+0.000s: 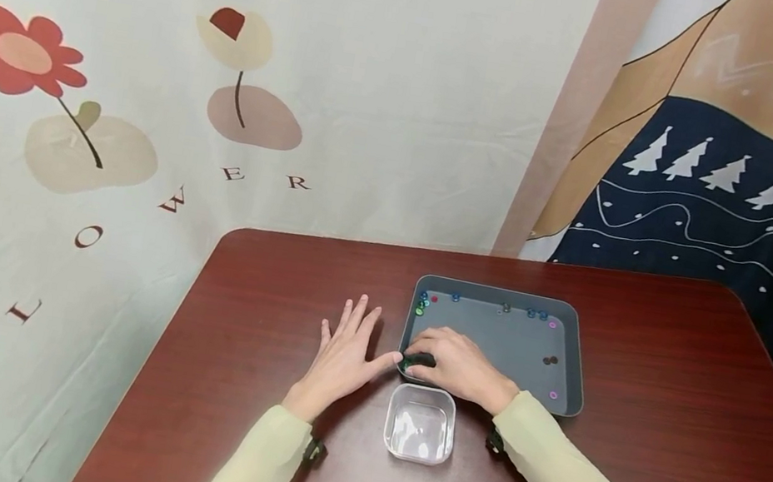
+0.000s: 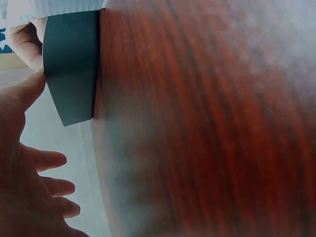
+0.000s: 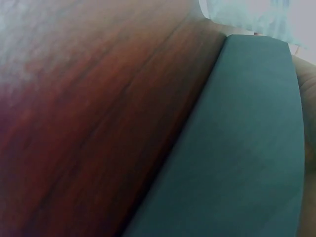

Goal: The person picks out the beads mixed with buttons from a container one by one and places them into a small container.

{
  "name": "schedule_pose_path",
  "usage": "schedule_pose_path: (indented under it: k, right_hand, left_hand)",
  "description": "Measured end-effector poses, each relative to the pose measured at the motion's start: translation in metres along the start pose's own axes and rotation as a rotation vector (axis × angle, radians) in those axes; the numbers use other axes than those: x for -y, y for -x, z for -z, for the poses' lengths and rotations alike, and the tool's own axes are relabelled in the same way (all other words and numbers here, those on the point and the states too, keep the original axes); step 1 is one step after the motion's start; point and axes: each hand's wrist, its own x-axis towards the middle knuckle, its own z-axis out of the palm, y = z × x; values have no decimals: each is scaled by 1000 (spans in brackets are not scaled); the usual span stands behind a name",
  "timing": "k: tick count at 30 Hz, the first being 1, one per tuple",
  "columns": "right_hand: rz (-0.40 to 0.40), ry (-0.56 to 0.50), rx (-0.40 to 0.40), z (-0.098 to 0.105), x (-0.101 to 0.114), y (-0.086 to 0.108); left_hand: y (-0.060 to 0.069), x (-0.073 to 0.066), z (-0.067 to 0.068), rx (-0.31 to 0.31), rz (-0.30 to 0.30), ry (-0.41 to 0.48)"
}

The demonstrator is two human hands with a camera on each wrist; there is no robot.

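Note:
A grey tray [image 1: 493, 334] lies on the table with small coloured beads along its edges. Over its front left corner, my right hand [image 1: 453, 365] reaches in with bent fingers. Small green pieces [image 1: 406, 365] lie by those fingertips, in dark shadow; whether they are pinched is hidden. My left hand [image 1: 341, 360] is spread beside the tray, its thumb touching the corner of the rim. The left wrist view also shows this thumb [image 2: 29, 91] against the tray's outer wall [image 2: 71, 64]. From the right wrist, the tray's side [image 3: 237, 148] covers most of the hand.
A clear square plastic container [image 1: 420, 425] stands just in front of the tray. Blue and green beads [image 1: 422, 301] gather in the back left corner, pink rings [image 1: 553, 395] and brown pieces [image 1: 550, 360] on the right. A printed curtain [image 1: 410, 93] hangs behind the table [image 1: 669, 421].

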Motion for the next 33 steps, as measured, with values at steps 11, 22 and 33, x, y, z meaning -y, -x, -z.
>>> schedule_pose_path:
  k: [11, 22, 33]
  right_hand:
    - [0, 47, 16, -4, 0, -5]
    - [9, 102, -7, -7, 2, -9]
    - [-45, 54, -37, 3, 0, -2]
  left_hand:
    - [0, 0, 0, -9, 7, -8]
    - [0, -1, 0, 10, 21, -9]
    - [0, -1, 1, -22, -23, -10]
